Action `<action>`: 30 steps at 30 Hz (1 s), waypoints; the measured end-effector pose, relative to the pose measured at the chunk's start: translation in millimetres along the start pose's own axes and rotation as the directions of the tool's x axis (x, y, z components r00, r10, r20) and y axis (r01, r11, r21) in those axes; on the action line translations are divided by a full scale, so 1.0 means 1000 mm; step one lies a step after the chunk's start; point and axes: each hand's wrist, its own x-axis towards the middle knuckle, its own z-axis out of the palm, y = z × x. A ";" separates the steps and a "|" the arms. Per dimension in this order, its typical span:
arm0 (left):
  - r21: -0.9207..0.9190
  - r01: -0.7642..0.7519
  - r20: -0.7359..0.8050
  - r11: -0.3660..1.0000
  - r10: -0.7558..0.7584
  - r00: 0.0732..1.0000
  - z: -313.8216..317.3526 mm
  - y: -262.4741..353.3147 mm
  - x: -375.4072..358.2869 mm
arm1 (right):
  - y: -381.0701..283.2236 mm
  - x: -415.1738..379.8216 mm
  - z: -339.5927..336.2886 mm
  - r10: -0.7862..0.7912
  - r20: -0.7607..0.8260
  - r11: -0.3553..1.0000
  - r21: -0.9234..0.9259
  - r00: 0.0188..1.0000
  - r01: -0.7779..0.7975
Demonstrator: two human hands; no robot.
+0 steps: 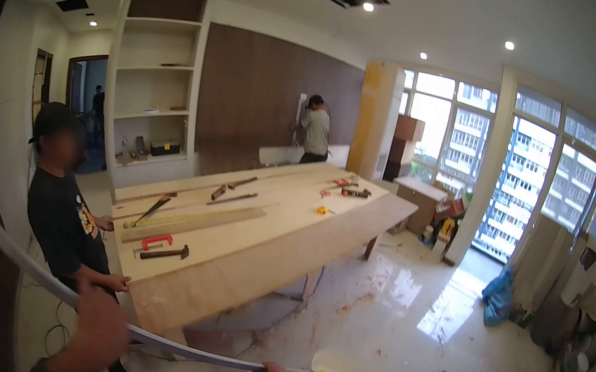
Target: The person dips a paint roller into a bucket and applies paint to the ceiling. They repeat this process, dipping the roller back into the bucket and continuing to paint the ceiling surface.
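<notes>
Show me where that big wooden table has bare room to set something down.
Free: the table between the hammer and the yellow item, and the board along its edge facing the windows. Crowded: the side facing the shelves, with wood strips and dark tools, and the far end, with red and black tools. The held strip crosses in front of the near end.

Wooden table (247,229) | near end | red clamp (160,239), hammer (167,253) (2 side by side)

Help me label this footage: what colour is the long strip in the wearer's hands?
The long strip is light grey, seen in the head view.
</notes>
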 end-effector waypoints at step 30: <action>0.003 0.062 -0.243 0.998 -0.059 0.968 -0.075 0.001 0.149 | -0.147 -0.023 0.046 0.213 -0.194 0.977 0.072 0.958 -0.202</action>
